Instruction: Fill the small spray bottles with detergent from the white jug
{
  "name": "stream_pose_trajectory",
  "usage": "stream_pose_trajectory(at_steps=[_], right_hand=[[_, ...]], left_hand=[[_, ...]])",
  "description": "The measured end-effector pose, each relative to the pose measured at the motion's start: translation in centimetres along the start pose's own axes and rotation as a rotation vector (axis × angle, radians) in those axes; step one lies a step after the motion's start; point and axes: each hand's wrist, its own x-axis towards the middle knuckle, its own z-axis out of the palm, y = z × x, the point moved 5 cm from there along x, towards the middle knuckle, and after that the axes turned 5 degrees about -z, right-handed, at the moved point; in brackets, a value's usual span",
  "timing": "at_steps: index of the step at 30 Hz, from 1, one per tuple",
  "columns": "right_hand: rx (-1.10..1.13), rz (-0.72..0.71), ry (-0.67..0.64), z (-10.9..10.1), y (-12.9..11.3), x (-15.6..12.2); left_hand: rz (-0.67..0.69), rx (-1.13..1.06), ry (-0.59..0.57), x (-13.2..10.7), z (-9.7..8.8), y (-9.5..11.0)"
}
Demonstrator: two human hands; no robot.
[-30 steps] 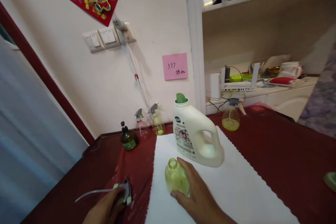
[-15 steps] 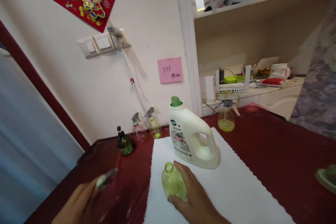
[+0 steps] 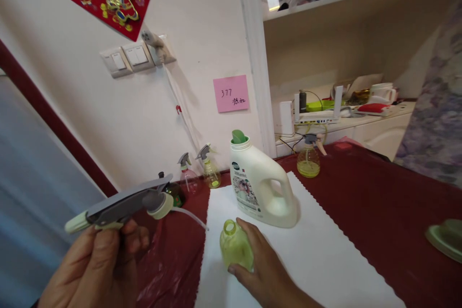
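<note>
Pinched in my left hand (image 3: pixel 97 260) is a grey and pale green spray nozzle (image 3: pixel 133 202), raised above the table, its thin clear tube pointing right toward the white sheet. My right hand (image 3: pixel 263 269) wraps around a yellow-green spray bottle (image 3: pixel 235 250), whose bare neck faces up; it looks slightly tilted on the sheet. Just behind it stands a large pale green detergent jug (image 3: pixel 262 187) with its neck uncapped and a green spout piece showing inside. The two hands are apart, and the tube's end does not touch the bottle.
A white sheet (image 3: pixel 317 260) covers part of the dark red table (image 3: pixel 361 187). Along the wall stand a dark pump bottle (image 3: pixel 176 195), a pink spray bottle (image 3: pixel 188 178) and a yellow one (image 3: pixel 211 173). Another spray bottle (image 3: pixel 308 163) holds yellow liquid. A green object (image 3: pixel 447 238) lies far right.
My left hand has risen from low over the table, bringing the spray nozzle fully into view. The right hand still holds the bottle in nearly the same spot.
</note>
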Motion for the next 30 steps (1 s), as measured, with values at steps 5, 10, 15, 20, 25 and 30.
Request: stream_pose_trajectory(at_steps=[5,10,15,20,25,30], right_hand=[[0.029,-0.017,0.015,0.0,0.1,0.2],[0.025,-0.013,0.005,-0.3,-0.4,0.3],[0.020,-0.010,0.005,-0.6,-0.9,0.4],[0.014,-0.004,-0.002,-0.5,-0.8,0.4],[-0.006,0.003,-0.012,-0.5,-0.8,0.2],[0.006,0.021,-0.013,-0.7,-0.8,0.3]], left_hand=[[0.109,-0.125,-0.057,-1.2,3.4,0.8],[-0.087,-0.129,0.034,-1.8,4.7,-0.7],[-0.220,-0.109,0.034,-2.4,5.0,-3.2],[-0.214,-0.039,-0.061,-2.4,5.1,-5.1],[-0.268,-0.138,0.088,-2.1,4.3,-4.1],[-0.112,-0.110,0.105,-2.0,2.7,-2.4]])
